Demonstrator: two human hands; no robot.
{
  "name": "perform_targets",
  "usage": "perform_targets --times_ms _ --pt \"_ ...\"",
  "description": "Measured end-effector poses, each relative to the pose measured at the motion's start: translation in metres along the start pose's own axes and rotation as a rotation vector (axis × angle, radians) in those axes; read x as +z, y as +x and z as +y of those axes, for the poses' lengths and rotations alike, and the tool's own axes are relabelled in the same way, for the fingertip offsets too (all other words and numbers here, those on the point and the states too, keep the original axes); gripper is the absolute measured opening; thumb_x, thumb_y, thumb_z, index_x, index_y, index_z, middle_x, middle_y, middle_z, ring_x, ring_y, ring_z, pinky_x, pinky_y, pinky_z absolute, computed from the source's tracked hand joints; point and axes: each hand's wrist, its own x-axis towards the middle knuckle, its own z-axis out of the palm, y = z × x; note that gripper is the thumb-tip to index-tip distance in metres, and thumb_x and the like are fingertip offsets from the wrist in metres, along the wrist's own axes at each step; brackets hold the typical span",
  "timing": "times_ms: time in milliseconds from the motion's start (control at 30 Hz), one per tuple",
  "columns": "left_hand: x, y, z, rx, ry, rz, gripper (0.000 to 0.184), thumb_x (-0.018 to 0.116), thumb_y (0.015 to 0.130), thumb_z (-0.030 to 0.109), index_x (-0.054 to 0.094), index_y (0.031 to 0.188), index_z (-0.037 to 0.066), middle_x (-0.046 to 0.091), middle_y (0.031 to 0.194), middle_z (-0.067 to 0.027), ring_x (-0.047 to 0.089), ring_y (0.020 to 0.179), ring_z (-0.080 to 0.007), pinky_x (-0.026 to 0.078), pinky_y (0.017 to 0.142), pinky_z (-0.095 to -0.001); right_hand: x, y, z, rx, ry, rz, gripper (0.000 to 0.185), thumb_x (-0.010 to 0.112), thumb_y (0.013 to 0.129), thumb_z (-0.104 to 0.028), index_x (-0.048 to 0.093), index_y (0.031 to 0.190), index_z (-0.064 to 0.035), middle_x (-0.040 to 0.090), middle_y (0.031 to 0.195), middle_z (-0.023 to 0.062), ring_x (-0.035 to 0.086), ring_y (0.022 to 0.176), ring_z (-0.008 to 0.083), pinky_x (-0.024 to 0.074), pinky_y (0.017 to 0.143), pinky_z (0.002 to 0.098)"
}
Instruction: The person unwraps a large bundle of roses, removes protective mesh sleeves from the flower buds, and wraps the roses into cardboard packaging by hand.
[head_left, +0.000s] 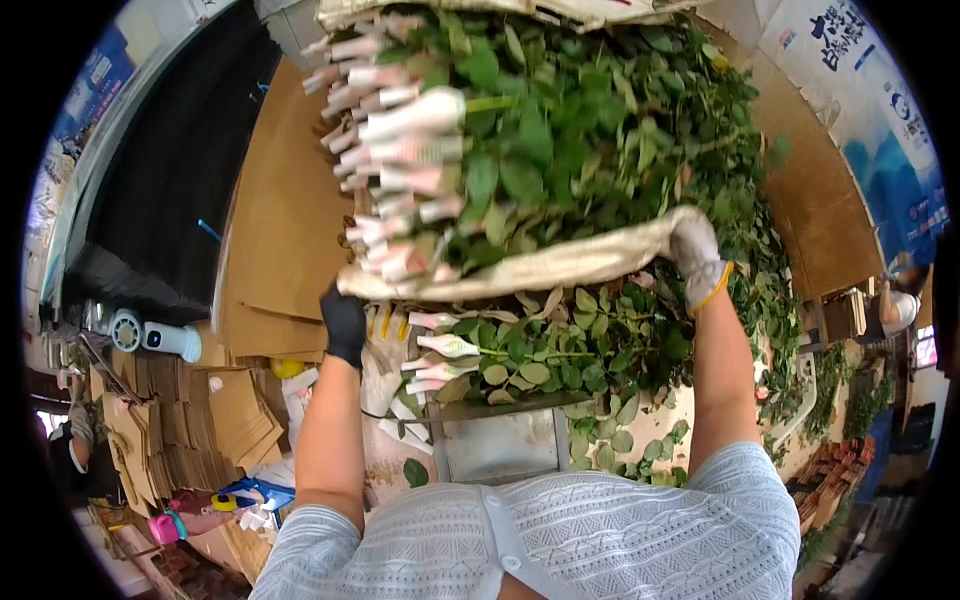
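Observation:
A long rolled edge of cream cloth stretches between my two hands. My left hand, in a black glove, is closed on its left end. At the right end, my right hand, in a pale glove with a yellow cuff, grips the same cloth. Behind the cloth lies a big heap of leafy flower stems, their heads in white sleeves pointing left, partly blurred. Nearer to me, more sleeved flowers lie below the cloth edge. A pale glove-like thing with yellow stripes is beside my left wrist.
A grey metal frame stands right in front of my body. Large cardboard sheets flank the heap on the left, and another cardboard panel on the right. Stacked cardboard and a small white fan are farther left. Loose leaves lie around.

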Motion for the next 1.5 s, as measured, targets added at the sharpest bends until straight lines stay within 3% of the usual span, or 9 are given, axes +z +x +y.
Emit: perform_targets --times_ms 133,200,233,433,600,733,967,1200,1500 --pt "-0.022 -0.03 -0.042 -0.124 0.133 -0.2 0.026 0.049 0.083 -0.003 0.065 0.104 -0.001 0.069 0.1 -0.012 0.063 0.093 -0.0202 0.048 0.083 -0.033 -0.023 -0.005 0.036 0.039 -1.226 -0.175 0.014 0.054 0.082 -0.002 0.064 0.092 -0.0068 0.065 0.093 0.0059 0.062 0.082 0.0149 0.0531 0.076 0.0253" --pt "-0.032 -0.044 -0.04 -0.199 0.162 -0.261 0.026 0.05 0.082 -0.003 0.065 0.104 -0.001 0.068 0.101 -0.0118 0.063 0.094 -0.0203 0.048 0.083 -0.0331 -0.022 -0.032 0.034 -0.476 -2.058 -0.69 0.019 0.058 0.084 -0.016 0.061 0.099 -0.0053 0.065 0.096 0.0089 0.061 0.09 0.0195 0.0504 0.08 0.0314" --pt "-0.035 -0.046 -0.032 -0.183 0.21 -0.289 0.027 0.05 0.082 -0.003 0.065 0.105 -0.001 0.068 0.101 -0.0116 0.063 0.094 -0.0203 0.048 0.083 -0.0331 -0.012 -0.051 0.024 -0.045 -1.378 -0.587 0.029 0.056 0.087 -0.031 0.062 0.102 -0.0072 0.065 0.1 0.0108 0.062 0.094 0.0258 0.0489 0.084 0.0358" --pt "-0.045 -0.073 -0.009 -0.297 0.036 -0.358 0.035 0.045 0.083 -0.003 0.061 0.113 0.0 0.066 0.108 -0.0109 0.061 0.102 -0.0203 0.046 0.09 -0.0316 0.062 -0.159 -0.058 0.178 -1.652 -0.003 0.058 0.06 0.082 -0.05 0.053 0.129 -0.0175 0.054 0.121 0.0179 0.054 0.112 0.0336 0.0444 0.093 0.0384" --pt "-0.063 -0.079 -0.045 -0.31 0.079 -0.325 0.037 0.045 0.083 -0.002 0.059 0.118 0.0 0.063 0.114 -0.0115 0.057 0.109 -0.0207 0.042 0.095 -0.0313 0.051 -0.162 0.005 -0.687 -1.622 0.559 0.03 0.052 0.09 -0.025 0.064 0.109 -0.0047 0.053 0.123 0.0219 0.061 0.093 0.0332 0.0488 0.084 0.0408" --pt "-0.051 -0.084 -0.015 -0.348 0.106 -0.249 0.032 0.051 0.083 0.0 0.06 0.114 -0.001 0.064 0.11 -0.0101 0.059 0.102 -0.0197 0.043 0.089 -0.0308 0.064 -0.187 -0.049 -0.563 -1.382 0.745 0.053 0.056 0.086 -0.016 0.04 0.136 -0.0096 0.052 0.128 0.0195 0.063 0.077 0.038 0.0549 0.065 0.0381" --pt "-0.047 -0.093 -0.037 -0.217 0.036 -0.176 0.029 0.05 0.081 -0.002 0.062 0.108 -0.001 0.066 0.099 -0.0066 0.06 0.09 -0.0158 0.045 0.082 -0.028 0.089 -0.157 -0.033 -0.879 -1.433 -0.005 0.027 0.061 0.074 -0.016 0.064 0.1 -0.0104 0.063 0.085 0.0145 0.062 0.085 0.0343 0.0493 0.077 0.0464" --pt "-0.067 -0.097 -0.048 -0.203 0.223 -0.295 0.044 0.058 0.081 0.002 0.049 0.123 -0.001 0.056 0.119 -0.0165 0.055 0.11 -0.0272 0.042 0.095 -0.0342 0.079 -0.153 0.025 -0.11 -1.619 -0.101 0.027 0.055 0.077 -0.018 0.066 0.099 -0.0089 0.064 0.103 0.018 0.062 0.098 0.0335 0.0477 0.089 0.0415" --pt "-0.089 -0.205 0.081 0.047 0.489 -0.183 0.041 0.06 0.073 -0.003 0.058 0.113 0.005 0.05 0.122 -0.0193 0.047 0.117 -0.037 0.036 0.102 -0.0405 0.193 -0.066 -0.191 -1.007 -1.484 0.058 0.02 0.053 0.083 -0.013 0.065 0.096 -0.005 0.068 0.086 0.0118 0.065 0.075 0.0273 0.0518 0.07 0.0402"
